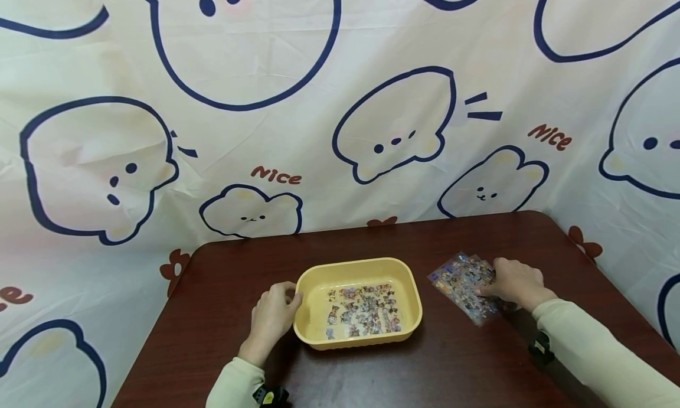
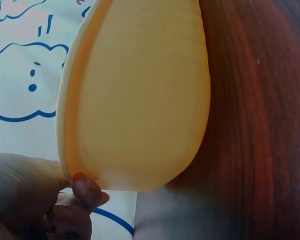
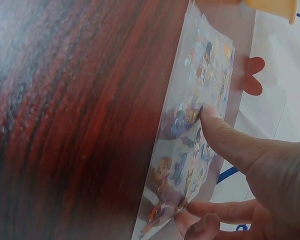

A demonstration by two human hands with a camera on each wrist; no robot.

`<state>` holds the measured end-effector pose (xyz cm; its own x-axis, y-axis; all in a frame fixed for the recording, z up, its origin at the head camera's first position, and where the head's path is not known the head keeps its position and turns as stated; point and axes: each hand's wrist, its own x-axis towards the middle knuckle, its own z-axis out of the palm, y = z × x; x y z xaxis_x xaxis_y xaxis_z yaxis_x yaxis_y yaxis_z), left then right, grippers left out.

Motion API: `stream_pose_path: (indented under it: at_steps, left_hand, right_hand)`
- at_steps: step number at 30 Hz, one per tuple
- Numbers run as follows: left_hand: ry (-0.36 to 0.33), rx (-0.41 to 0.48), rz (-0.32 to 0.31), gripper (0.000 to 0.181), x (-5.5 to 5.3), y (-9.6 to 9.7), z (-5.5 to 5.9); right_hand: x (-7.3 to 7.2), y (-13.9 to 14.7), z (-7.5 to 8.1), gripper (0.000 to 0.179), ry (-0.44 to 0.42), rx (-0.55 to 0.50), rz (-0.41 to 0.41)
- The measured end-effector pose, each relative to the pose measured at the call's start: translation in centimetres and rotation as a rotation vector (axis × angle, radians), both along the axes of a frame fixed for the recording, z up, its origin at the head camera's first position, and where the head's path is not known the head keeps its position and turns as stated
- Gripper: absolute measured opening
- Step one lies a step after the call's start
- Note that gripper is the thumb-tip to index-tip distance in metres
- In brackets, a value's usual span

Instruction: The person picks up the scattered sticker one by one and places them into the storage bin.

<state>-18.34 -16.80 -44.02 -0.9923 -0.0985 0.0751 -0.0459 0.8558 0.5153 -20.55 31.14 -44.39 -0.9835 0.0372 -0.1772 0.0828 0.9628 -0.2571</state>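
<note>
A yellow plastic basin [image 1: 358,343] stands on the table, with stickers [image 1: 366,313] on clear sheet lying in its bottom. At its left end, my left hand [image 1: 274,313] pinches the rim, thumb and fingers at the corner in the left wrist view. To the right of the basin lies a small stack of clear sticker sheets [image 1: 462,284] printed with little cartoon figures. My right hand [image 1: 512,283] holds this stack by its right side. In the right wrist view the thumb [image 3: 225,135] lies on top of the sheets, and the other fingers are at their edge.
The dark red-brown wooden table [image 1: 350,378] has rounded back corners. Behind it and at both sides hangs a white cloth [image 1: 382,42] with blue cartoon outlines, meeting the table's back edge. A gap of bare wood separates basin and sheets.
</note>
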Motion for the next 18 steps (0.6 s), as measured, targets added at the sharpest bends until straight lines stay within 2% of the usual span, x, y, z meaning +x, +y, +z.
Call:
stream_pose_path:
  at_steps: [8, 18]
  left_hand:
    - [-0.008, -0.004, 0.003, 0.023, -0.02, -0.02, 0.09]
    - [-0.002, -0.001, 0.002, 0.024, -0.02, 0.01, 0.05]
  right_hand:
    - [0.11, 0.01, 0.26, 0.048, 0.008, -0.003, 0.004]
    - [-0.11, 0.07, 0.36, 0.05, -0.001, -0.016, -0.005]
